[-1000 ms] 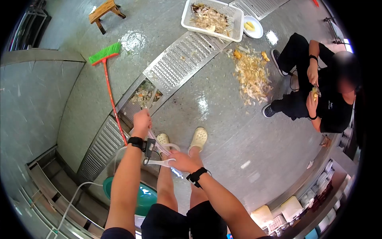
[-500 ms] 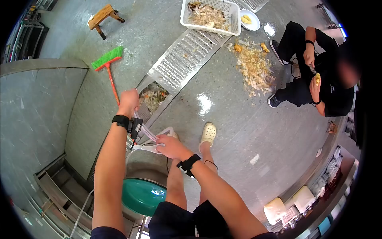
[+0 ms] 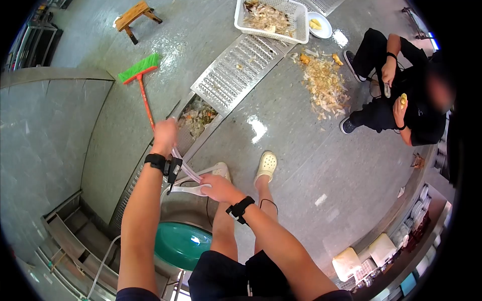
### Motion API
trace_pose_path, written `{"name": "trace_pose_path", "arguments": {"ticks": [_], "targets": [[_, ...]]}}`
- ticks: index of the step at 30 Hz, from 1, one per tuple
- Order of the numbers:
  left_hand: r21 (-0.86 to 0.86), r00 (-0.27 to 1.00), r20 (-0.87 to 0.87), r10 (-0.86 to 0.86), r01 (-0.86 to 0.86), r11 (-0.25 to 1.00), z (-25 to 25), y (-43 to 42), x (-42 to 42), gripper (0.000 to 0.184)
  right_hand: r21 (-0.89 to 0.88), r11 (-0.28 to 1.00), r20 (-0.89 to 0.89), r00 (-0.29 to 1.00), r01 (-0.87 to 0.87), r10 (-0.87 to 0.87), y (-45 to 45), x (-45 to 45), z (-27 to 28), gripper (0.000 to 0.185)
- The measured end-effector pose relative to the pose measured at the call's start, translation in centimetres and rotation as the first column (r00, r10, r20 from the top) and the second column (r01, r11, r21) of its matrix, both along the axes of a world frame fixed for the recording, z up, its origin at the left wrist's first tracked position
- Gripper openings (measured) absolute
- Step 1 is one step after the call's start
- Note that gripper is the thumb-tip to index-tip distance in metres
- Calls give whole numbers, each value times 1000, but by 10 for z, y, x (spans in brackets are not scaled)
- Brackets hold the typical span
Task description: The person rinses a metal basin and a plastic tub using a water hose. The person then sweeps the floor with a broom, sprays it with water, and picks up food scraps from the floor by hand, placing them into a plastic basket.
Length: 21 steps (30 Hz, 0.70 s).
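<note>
My left hand [image 3: 164,136] is closed round a pale hose [image 3: 187,170], over the open section of a floor drain [image 3: 190,142]. My right hand [image 3: 221,188] grips the same hose lower down, where it bends into loops in front of my shins. Wet food scraps [image 3: 197,119] lie in the drain just beyond my left hand. The orange handle of a green-bristled broom [image 3: 141,70] runs along the floor toward my left hand; its far end is hidden there. A green basin [image 3: 183,246] stands below my forearms.
A perforated drain cover [image 3: 241,70] leads to a white basket [image 3: 304,30] of peelings and a plate [image 3: 324,31]. A pile of peelings [image 3: 325,85] lies before a seated co-worker [image 3: 422,110] peeling something yellow. A wooden stool [image 3: 135,17] is upper left; a steel sink [image 3: 75,231] lower left.
The floor scene has shifted slightly right in view. My left hand has come a little lower and right with the hose, and the hose loop near my right hand looks different.
</note>
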<state>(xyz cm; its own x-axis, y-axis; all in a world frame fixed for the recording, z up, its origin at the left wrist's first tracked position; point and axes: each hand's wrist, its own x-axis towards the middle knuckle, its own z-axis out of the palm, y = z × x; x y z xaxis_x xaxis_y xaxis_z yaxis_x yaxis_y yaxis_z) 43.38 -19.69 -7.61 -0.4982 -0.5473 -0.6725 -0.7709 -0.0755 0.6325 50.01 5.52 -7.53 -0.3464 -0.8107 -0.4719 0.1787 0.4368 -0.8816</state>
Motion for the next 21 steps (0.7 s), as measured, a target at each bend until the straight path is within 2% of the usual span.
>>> {"name": "trace_pose_path", "arguments": {"ticks": [1,3,5,8,11,13,16,17,18,19,21], "targets": [[-1,986,28,-165,165,986,-6,-4,8,31,24,999,25,999,-25,25,-2,-4,2,29],[52,982,37,-184,182,982,-12,-6,16,30,-22,999,29,999,-24,25,0,-1,3,28],[161,994,23,103,-106,981,7,9,8,29,-52,999,9,1000,-4,4,6,7,4,27],[77,974,23,-224,222,972,-1,16,13,26,-58,998,-44,999,11,-13,16,14,0,26],[107,999,17,37,-39,994,-10,43,9,23,-17,1000,-16,1000,-24,23,33,17,-6,27],[-176,952,-136,-276,251,952,-33,52,12,24,-23,999,37,999,-36,37,46,9,1,27],[-207,917,-176,-359,322,924,-53,77,7,27,37,998,28,998,56,-57,69,6,8,27],[-36,972,-175,-155,151,988,-50,95,-1,27,47,996,35,996,76,-78,78,3,10,27],[135,990,-136,48,-29,990,-37,112,-10,28,58,993,42,994,100,-102,87,2,13,27],[55,987,-158,-5,14,998,-33,122,-16,30,69,990,47,991,125,-129,96,0,15,27],[160,997,-68,-31,41,986,-26,143,-27,30,119,986,79,989,113,-123,113,-8,19,27]]}}
